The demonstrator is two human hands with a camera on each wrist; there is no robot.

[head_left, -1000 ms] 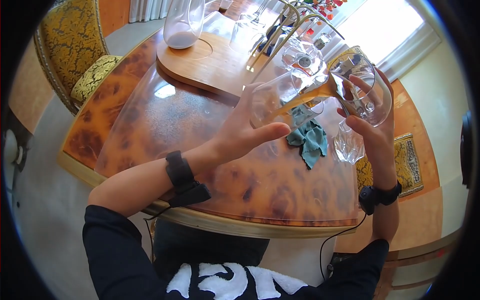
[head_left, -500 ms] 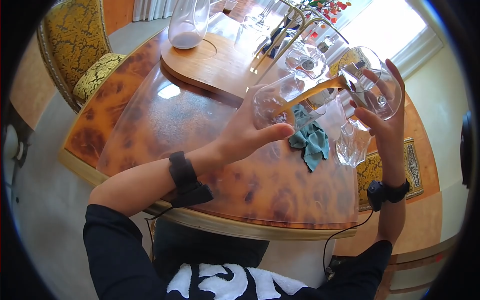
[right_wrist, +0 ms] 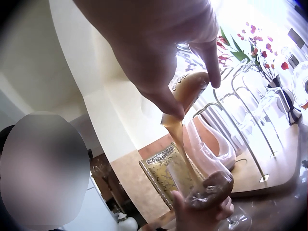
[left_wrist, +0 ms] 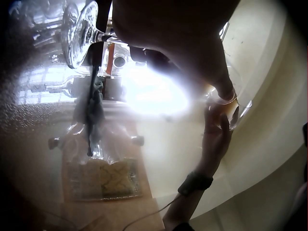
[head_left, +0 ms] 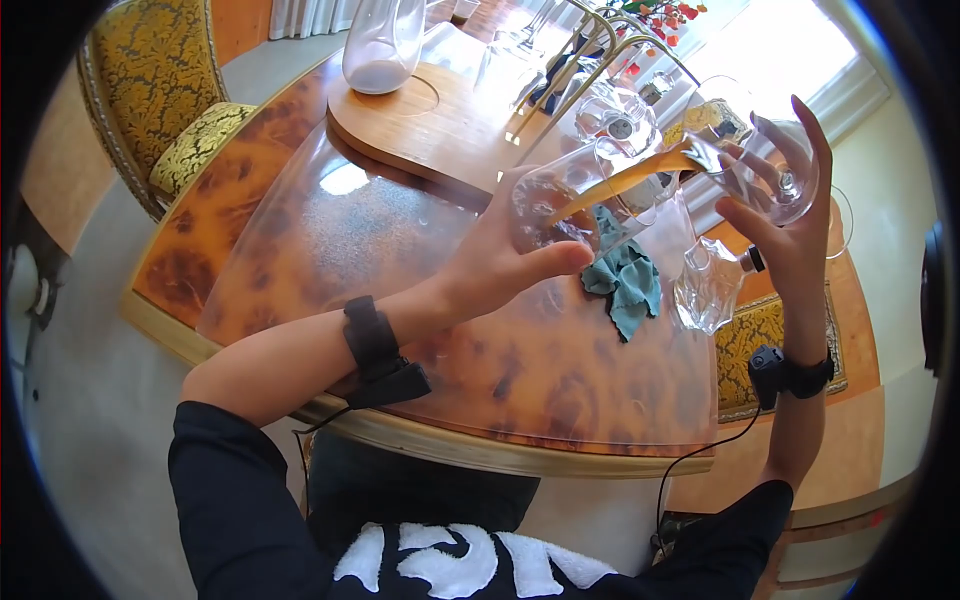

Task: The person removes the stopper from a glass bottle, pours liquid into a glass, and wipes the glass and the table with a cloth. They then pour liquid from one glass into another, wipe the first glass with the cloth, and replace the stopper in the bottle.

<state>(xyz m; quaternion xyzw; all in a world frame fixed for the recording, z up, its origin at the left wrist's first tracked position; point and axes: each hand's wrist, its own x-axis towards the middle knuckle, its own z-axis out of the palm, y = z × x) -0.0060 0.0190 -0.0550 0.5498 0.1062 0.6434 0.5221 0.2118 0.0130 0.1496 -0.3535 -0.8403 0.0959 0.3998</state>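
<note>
My left hand [head_left: 490, 260] holds a clear glass [head_left: 535, 205] tilted, its mouth towards my right hand [head_left: 790, 235]. The right hand grips a second rounded glass [head_left: 775, 180], tipped towards the first. A brown stream [head_left: 625, 183] runs between them. In the right wrist view, brown liquid [right_wrist: 188, 90] lies in the upper glass under my right fingers, and the stream [right_wrist: 179, 139] falls into the lower glass [right_wrist: 216, 187] in my left hand [right_wrist: 196, 216]. The left wrist view shows my right hand [left_wrist: 217, 137] at the tipped glass, beyond my darkened left hand [left_wrist: 178, 33].
A teal cloth [head_left: 628, 285] lies below the glasses, beside a faceted clear decanter [head_left: 708, 285]. Farther back stand a wooden board [head_left: 400, 125] with a large clear vessel [head_left: 383, 50], a brass rack [head_left: 600, 50], more glassware and red flowers [head_left: 665, 15].
My right hand has shifted right with its glass, its fingers rising higher. The left hand has moved slightly right. Brown liquid runs between the glasses in all three head frames.
</note>
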